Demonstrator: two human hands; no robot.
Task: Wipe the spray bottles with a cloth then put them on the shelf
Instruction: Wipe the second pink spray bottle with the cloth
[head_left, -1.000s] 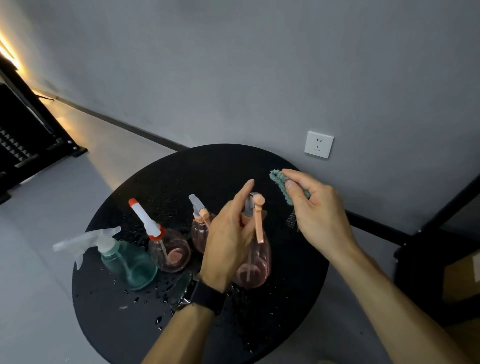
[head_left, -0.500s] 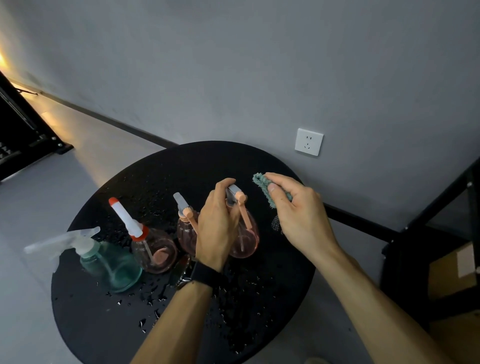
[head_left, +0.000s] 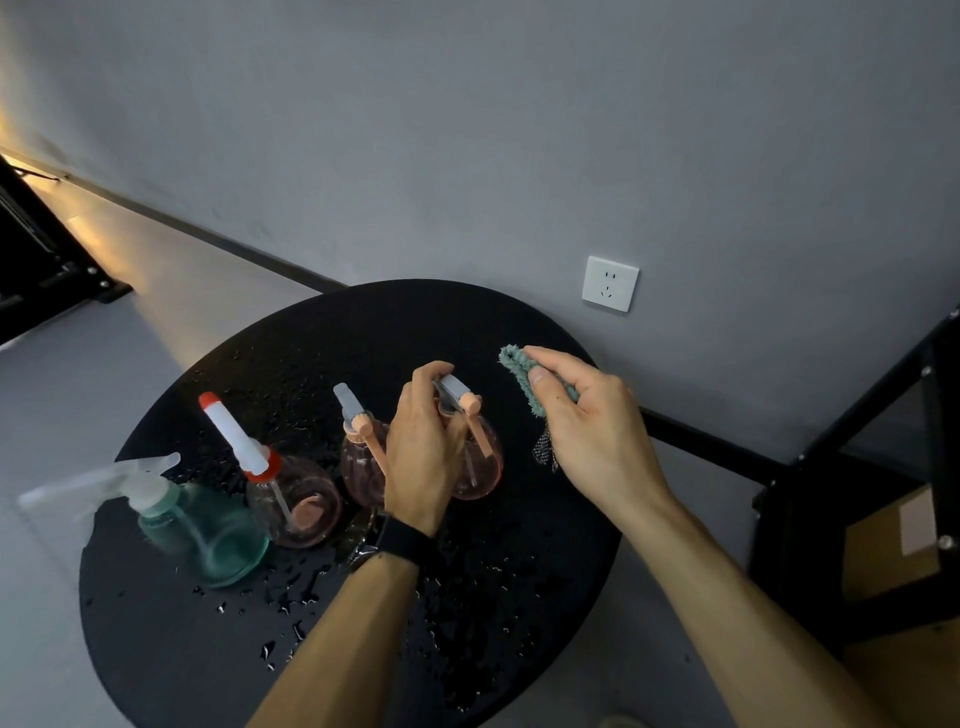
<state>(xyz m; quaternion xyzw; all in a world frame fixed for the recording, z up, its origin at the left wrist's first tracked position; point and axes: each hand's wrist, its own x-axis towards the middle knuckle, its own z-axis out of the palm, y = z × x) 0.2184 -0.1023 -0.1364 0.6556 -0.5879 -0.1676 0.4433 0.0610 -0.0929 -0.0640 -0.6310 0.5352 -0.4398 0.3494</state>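
Note:
Several spray bottles stand on a round black table that is wet with droplets. My left hand grips the neck of a pink bottle with a grey and orange trigger head. My right hand holds a teal cloth bunched in its fingers, just right of that bottle and apart from it. To the left stand another pink bottle, a pink bottle with a white and red nozzle, and a teal bottle with a clear trigger.
A black metal shelf frame stands at the right with a cardboard box inside it. A white wall socket is on the grey wall behind the table. A dark rack sits at the far left.
My left hand has closed its fingers around the pink bottle's neck and set the bottle lower on the table. The right hand with the cloth stays beside it.

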